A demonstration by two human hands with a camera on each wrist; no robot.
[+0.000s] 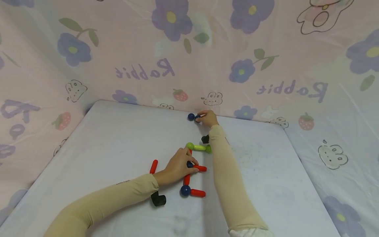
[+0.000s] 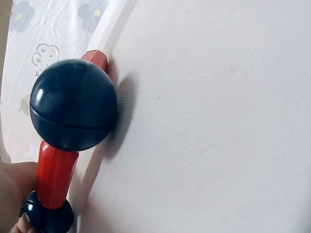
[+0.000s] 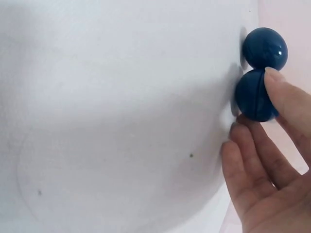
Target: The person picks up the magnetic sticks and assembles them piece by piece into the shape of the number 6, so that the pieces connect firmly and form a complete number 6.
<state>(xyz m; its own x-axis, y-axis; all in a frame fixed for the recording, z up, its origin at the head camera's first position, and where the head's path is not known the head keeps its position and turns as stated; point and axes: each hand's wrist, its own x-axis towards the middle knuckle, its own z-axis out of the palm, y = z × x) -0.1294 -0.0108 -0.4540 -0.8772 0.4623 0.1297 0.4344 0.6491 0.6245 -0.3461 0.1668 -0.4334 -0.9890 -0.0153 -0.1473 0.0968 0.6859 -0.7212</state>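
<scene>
— Where to look first?

— At the far edge of the white table [image 1: 124,131]. There, in the right hand [image 1: 208,118], a blue ball [image 3: 247,97], right up against a neighbouring ball [image 3: 265,47].

— Held how?

— Pinched between thumb and finger, opened only as wide as the ball itself. Remaining fingers loosely bent alongside, with nothing in them.

— Likely to feel like what?

— Hard and light, judging by the shiny shell. Perhaps a little slippery, and apt to roll if nudged. Probably not fragile. Best taken at the widest part, from opposite sides, clear of the neighbouring ball.

— And in the left hand [image 1: 177,161]?

— Thumb and finger closed about a middle ball [image 1: 189,164], also blue, in a joined row with red sticks [image 1: 187,179]. Exact fingertip contact partly hidden, so impossible to tell. At the near end, a lower ball [image 1: 185,191] with a stick to its right; at the far end, a green ball [image 1: 189,145] and a green stick [image 1: 199,147].

— How to treat that row?

— As stiff along each stick, but possibly weak at the joints. Better gripped by a ball, as here, than by a stick's free tip.

— Anything else near?

— Beside the left forearm, a black piece [image 1: 159,200]; beside the right sleeve [image 1: 231,177], another black piece [image 1: 205,139].
</scene>
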